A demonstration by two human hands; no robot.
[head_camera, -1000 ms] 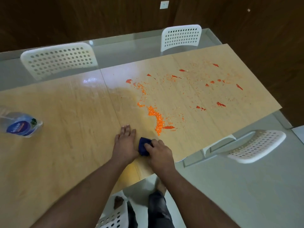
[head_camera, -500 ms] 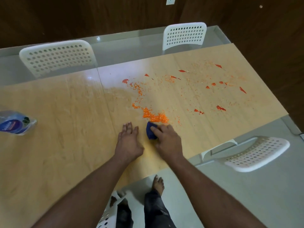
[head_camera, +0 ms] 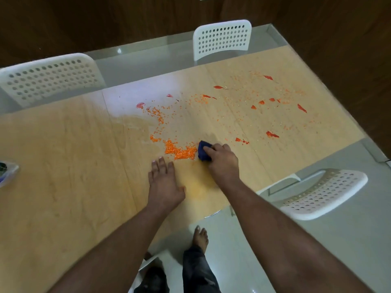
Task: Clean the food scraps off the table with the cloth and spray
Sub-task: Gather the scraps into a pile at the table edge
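Note:
My right hand (head_camera: 222, 161) grips a bunched dark blue cloth (head_camera: 203, 152) pressed on the wooden table (head_camera: 63, 166). Just left of the cloth lies a dense heap of orange food scraps (head_camera: 179, 150). Finer orange crumbs and red peel pieces (head_camera: 272, 134) are scattered over the table's far right half. My left hand (head_camera: 164, 185) rests flat on the table with fingers straight, just below the heap. The spray bottle (head_camera: 7, 171) lies at the left edge, mostly cut off by the frame.
White perforated chairs stand at the far side (head_camera: 222, 39), far left (head_camera: 48, 78) and near right (head_camera: 321, 193). A wet sheen (head_camera: 135, 123) marks the table centre. The table's near edge runs by my legs and bare foot (head_camera: 200, 236).
My right hand has carried the cloth to the right, from beside the left hand to the right side of the heap. The heap now lies spread sideways. The left hand stayed flat.

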